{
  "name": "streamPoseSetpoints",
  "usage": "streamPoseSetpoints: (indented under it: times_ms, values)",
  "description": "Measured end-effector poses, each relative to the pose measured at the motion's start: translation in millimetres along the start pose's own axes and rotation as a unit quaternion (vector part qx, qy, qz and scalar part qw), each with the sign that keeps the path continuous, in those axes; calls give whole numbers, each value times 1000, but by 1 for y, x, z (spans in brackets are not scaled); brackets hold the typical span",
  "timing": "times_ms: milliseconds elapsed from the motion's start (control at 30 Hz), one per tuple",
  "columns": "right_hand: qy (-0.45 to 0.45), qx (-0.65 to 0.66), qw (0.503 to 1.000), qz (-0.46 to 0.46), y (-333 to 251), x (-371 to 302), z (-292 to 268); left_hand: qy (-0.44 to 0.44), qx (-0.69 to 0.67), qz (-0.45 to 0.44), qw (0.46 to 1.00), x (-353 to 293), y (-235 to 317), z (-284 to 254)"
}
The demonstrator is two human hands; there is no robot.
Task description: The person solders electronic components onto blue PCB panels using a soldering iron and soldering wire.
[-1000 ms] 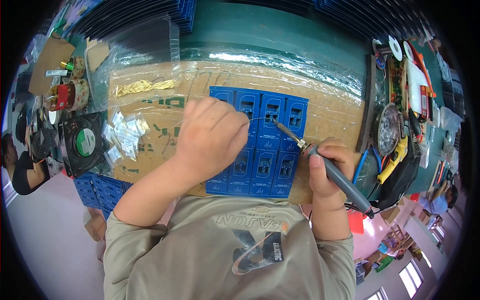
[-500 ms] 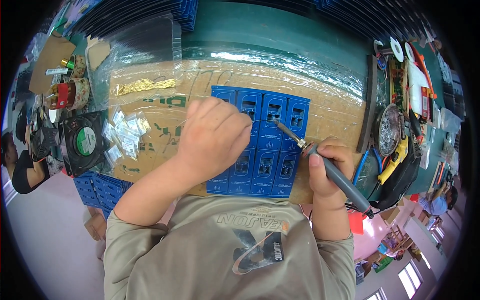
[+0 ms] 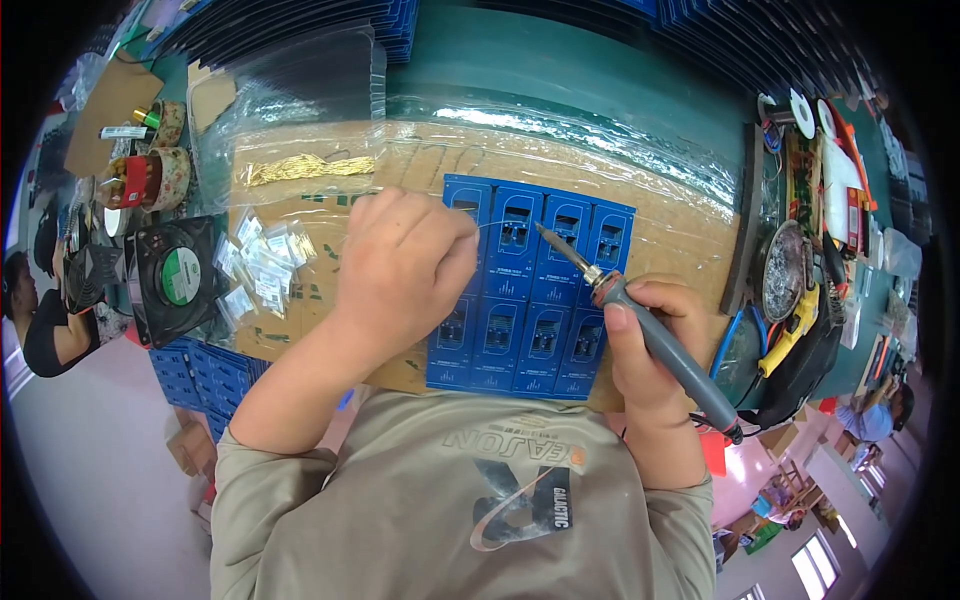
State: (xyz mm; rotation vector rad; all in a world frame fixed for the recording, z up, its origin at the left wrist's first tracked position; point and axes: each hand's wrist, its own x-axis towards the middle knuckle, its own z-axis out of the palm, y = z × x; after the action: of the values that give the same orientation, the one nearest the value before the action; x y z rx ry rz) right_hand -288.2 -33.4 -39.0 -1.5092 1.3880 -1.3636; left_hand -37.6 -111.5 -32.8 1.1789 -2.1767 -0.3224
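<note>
A blue panel of circuit boards (image 3: 512,285) lies on the cardboard in front of me, its boards in two rows with small cutouts and metal parts. My right hand (image 3: 650,345) is closed around the grey handle of a soldering iron (image 3: 672,352). The iron's tip is over the upper row, between the second and third boards from the left. Closed in a pinch, my left hand (image 3: 400,270) is at the panel's left edge, covering part of it. A thin solder wire (image 3: 497,222) runs from its fingers toward the tip.
Left lie small clear packets (image 3: 265,262), a gold wire bundle (image 3: 310,170) and a black fan (image 3: 172,280). On the right are a round metal tin (image 3: 782,268), yellow-handled pliers (image 3: 790,335) and a solder spool (image 3: 802,113). Stacked blue panels (image 3: 290,40) stand at the back.
The iron's tip has moved off the third upper board, toward the second. My left hand has shifted left relative to the panel. The whole view has shifted slightly.
</note>
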Motion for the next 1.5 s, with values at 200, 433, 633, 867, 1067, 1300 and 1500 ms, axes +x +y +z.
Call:
streamPoseSetpoints:
  times_ms: [200,433,633,867,1067,1300,1500]
  values:
    - [-8,-22,999,-32,13,0,6,14,-19,4,1000,-3,-2,6]
    - [-4,-27,999,-47,18,0,7,15,-20,11,1000,-3,-3,7]
    - [-15,-38,998,-56,13,2,7,-5,-15,3,1000,-4,-2,4]
    - [-8,-16,999,-48,16,0,8,-3,-14,1,1000,-5,-3,3]
    - [-16,-23,998,-61,15,1,9,3,-17,-3,1000,-6,-4,2]
    - [-20,-31,997,-71,15,2,10,-2,-23,1,1000,-6,-3,3]
    - [-9,-9,998,-54,16,-1,11,13,-16,-7,1000,-6,-5,3]
